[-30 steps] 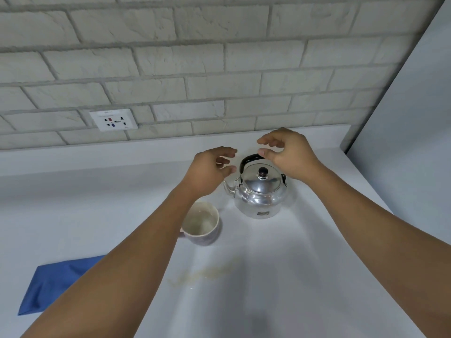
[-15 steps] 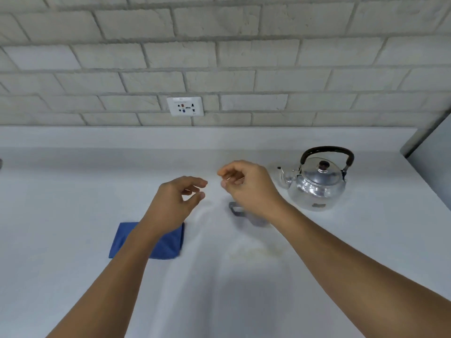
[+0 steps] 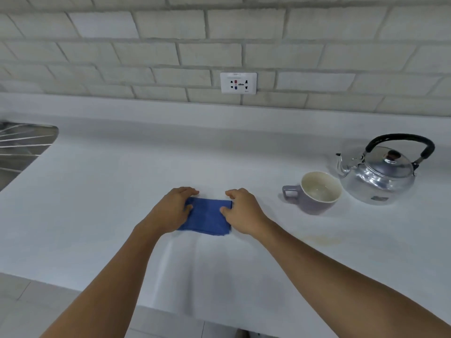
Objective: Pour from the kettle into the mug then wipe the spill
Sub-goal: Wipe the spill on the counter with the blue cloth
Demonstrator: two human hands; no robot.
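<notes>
A folded blue cloth (image 3: 207, 217) lies on the white counter (image 3: 122, 191) in the middle of the view. My left hand (image 3: 170, 211) grips its left edge and my right hand (image 3: 241, 211) grips its right edge, thumbs on top. To the right stands a grey-purple mug (image 3: 317, 195), handle pointing left, with liquid inside. Behind it at the far right sits the shiny metal kettle (image 3: 380, 174) with a black handle, spout facing left. A faint yellowish spill (image 3: 322, 240) marks the counter in front of the mug.
A steel sink drainboard (image 3: 24, 145) is at the far left. A wall socket (image 3: 238, 83) sits on the brick backsplash. The counter's front edge (image 3: 170, 311) runs across the bottom, with tiled floor below.
My view has swung left. Both hands moved away from the kettle and mug and came down onto the blue cloth, closing on its two side edges.
</notes>
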